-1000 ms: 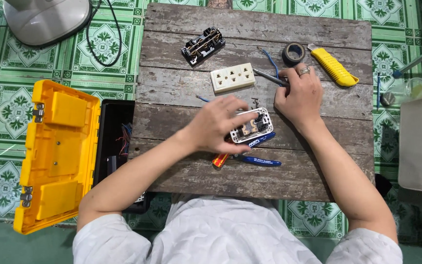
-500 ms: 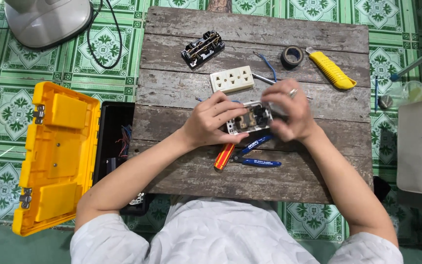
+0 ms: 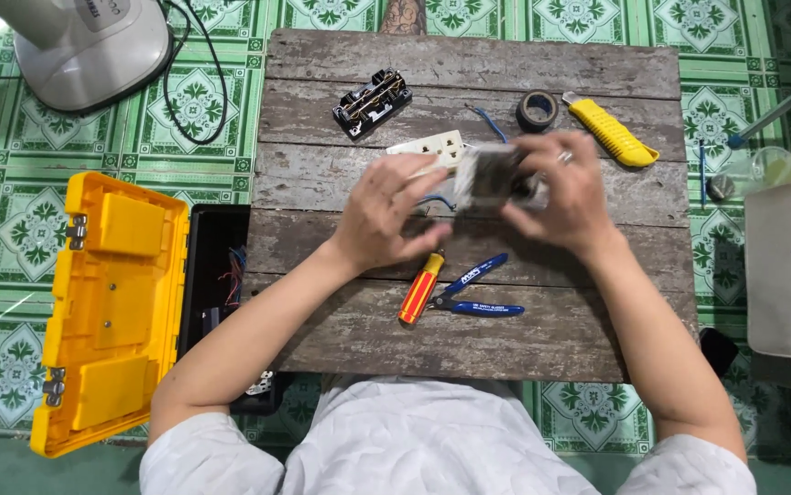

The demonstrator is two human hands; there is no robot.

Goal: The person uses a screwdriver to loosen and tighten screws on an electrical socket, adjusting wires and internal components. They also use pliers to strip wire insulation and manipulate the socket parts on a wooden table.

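Lifted higher since before, both hands (image 3: 386, 215) (image 3: 568, 194) grip the socket module (image 3: 496, 174).

On the desk (image 3: 542, 339), the screwdriver (image 3: 421, 289) lies left of the cutters (image 3: 478, 295); the toolbox (image 3: 111, 312) sits left on the floor (image 3: 10, 229).

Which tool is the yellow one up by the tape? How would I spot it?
Look at the weathered wooden table, then its far right corner. Beside the black tape roll lies the yellow utility knife. It is the only all-yellow tool there, long, slim and slanted.
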